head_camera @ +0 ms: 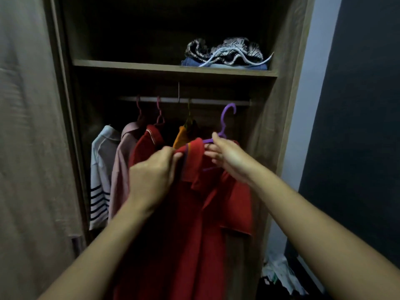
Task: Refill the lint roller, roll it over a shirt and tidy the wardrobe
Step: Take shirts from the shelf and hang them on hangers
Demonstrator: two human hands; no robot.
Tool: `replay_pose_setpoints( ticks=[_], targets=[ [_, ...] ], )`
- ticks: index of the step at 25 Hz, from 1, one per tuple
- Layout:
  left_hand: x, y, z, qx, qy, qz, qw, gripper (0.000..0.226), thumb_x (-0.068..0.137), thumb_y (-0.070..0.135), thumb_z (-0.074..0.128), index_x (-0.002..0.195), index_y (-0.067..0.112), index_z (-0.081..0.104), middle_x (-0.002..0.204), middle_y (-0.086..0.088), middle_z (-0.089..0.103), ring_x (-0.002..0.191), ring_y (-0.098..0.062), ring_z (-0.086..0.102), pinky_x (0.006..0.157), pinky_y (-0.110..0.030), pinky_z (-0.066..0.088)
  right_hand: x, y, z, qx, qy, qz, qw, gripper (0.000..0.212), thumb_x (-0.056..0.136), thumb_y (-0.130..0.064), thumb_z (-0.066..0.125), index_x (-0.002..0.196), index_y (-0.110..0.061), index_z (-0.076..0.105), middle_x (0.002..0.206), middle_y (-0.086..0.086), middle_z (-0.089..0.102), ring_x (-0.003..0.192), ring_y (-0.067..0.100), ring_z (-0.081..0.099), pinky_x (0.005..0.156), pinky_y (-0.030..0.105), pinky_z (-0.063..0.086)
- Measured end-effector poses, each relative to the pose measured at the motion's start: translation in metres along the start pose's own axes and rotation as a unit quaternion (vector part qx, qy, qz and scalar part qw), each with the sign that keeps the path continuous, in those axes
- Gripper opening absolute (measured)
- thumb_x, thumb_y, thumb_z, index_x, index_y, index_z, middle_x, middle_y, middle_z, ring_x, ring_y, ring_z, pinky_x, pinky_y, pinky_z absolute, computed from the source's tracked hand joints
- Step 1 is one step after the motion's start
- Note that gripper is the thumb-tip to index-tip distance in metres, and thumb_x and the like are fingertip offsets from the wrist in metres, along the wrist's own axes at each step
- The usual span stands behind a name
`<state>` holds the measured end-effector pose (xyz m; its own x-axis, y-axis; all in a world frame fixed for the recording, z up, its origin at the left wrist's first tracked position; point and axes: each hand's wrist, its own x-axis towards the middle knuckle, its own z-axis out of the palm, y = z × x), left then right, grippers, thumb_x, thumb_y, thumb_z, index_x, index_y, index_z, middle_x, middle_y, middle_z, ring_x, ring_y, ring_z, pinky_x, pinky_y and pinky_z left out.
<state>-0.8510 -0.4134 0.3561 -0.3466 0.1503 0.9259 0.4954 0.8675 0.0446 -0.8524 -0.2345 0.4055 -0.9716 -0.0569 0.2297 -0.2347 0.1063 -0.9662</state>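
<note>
Before an open wooden wardrobe [173,70], a red shirt [194,213] on a purple hanger [225,120] is held at centre frame, its collar pinched by the left hand [151,176], the hanger gripped by the right hand [229,159].

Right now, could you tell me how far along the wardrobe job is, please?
Looks done: the red shirt is already on its purple hanger. In hand: the left hand pinches the collar, and the right hand holds the hanger. Left: its hook is not yet on the rail.

single head view, forward and slightly down, close before open wardrobe [281,118]
</note>
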Motion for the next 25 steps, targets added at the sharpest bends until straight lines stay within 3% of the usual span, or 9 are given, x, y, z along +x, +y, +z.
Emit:
replay_pose_setpoints(
  ticks=[2,4,8,10,13,16,19,23,25],
  targets=[
    [0.010,0.028,0.008,0.035,-0.044,-0.014,0.998,0.032,0.094,0.040,0.038,0.083,0.017,0.057,0.068,-0.006,0.066,0.051,-0.029,0.063,0.036,-0.032,0.040,0.019,-0.011,-0.002,0.070,0.062,0.023,0.995,0.024,0.099,-0.034,0.036,0.084,-0.021,0.050,0.057,-0.011,0.055,0.067,0.007,0.050,0.067,0.020,0.038],
    [0.020,0.049,0.012,0.046,-0.085,-0.045,0.994,0.039,0.094,0.049,0.034,0.088,0.017,0.055,0.075,-0.005,0.068,0.057,-0.034,0.065,0.043,-0.033,0.043,0.035,-0.013,-0.013,0.104,0.114,0.031,0.987,0.031,0.096,-0.029,0.044,0.067,-0.019,0.043,0.037,-0.010,0.043,0.043,0.004,0.043,0.047,0.015,0.038],
    [0.059,0.048,0.042,-0.046,-0.134,-0.136,0.981,0.050,0.093,0.057,0.030,0.116,0.018,0.053,0.115,-0.010,0.062,0.103,-0.039,0.059,0.078,-0.040,0.045,0.074,-0.006,-0.032,0.055,0.141,0.030,0.988,0.023,0.087,-0.024,0.060,0.069,-0.017,0.048,0.047,-0.002,0.052,0.040,0.009,0.051,0.045,0.020,0.035],
    [0.083,0.021,0.070,-0.163,-0.112,-0.160,0.967,0.047,0.095,0.049,0.035,0.111,0.011,0.059,0.110,-0.011,0.063,0.104,-0.033,0.058,0.079,-0.035,0.041,0.098,-0.003,-0.035,0.028,0.166,0.025,0.985,0.016,0.081,-0.010,0.062,0.077,-0.014,0.047,0.053,0.004,0.051,0.040,0.011,0.050,0.042,0.016,0.036],
    [0.114,-0.022,0.118,-0.273,-0.107,-0.213,0.932,0.047,0.097,0.042,0.038,0.114,0.005,0.061,0.111,-0.012,0.064,0.108,-0.026,0.056,0.086,-0.031,0.038,0.139,-0.002,-0.039,0.023,0.199,0.011,0.980,0.018,0.078,0.004,0.055,0.074,-0.010,0.045,0.034,0.000,0.044,0.024,0.006,0.042,0.034,0.008,0.031],
    [0.138,-0.056,0.164,-0.161,-0.204,-0.198,0.945,0.057,0.089,0.034,0.057,0.133,0.002,0.044,0.135,-0.020,0.048,0.126,-0.033,0.045,0.104,-0.036,0.034,0.182,-0.006,-0.043,-0.019,0.194,-0.007,0.981,0.023,0.076,0.002,0.056,0.064,-0.013,0.044,0.041,0.001,0.049,0.034,0.010,0.048,0.038,0.013,0.035],
    [0.148,-0.070,0.191,-0.139,-0.312,-0.223,0.913,0.055,0.083,0.019,0.064,0.130,0.002,0.041,0.129,-0.023,0.051,0.120,-0.037,0.049,0.099,-0.037,0.040,0.219,-0.010,-0.045,-0.076,0.194,-0.014,0.978,0.021,0.074,-0.010,0.064,0.077,-0.020,0.046,0.067,0.005,0.050,0.057,0.016,0.052,0.049,0.021,0.040],
    [0.143,-0.082,0.207,-0.168,-0.315,-0.179,0.917,0.043,0.080,0.001,0.051,0.122,0.011,0.053,0.110,-0.021,0.064,0.103,-0.038,0.060,0.089,-0.040,0.050,0.253,-0.006,-0.047,-0.072,0.202,-0.003,0.977,0.006,0.085,-0.007,0.057,0.090,-0.005,0.055,0.072,0.008,0.058,0.060,0.019,0.057,0.044,0.017,0.046],
    [0.142,-0.089,0.208,-0.186,-0.314,-0.160,0.917,0.049,0.079,-0.001,0.051,0.125,0.015,0.054,0.109,-0.020,0.065,0.101,-0.037,0.061,0.088,-0.042,0.051,0.268,0.004,-0.050,-0.095,0.190,0.001,0.977,0.029,0.085,-0.009,0.058,0.112,0.000,0.059,0.095,0.011,0.064,0.085,0.027,0.064,0.069,0.024,0.052]
  ],
)
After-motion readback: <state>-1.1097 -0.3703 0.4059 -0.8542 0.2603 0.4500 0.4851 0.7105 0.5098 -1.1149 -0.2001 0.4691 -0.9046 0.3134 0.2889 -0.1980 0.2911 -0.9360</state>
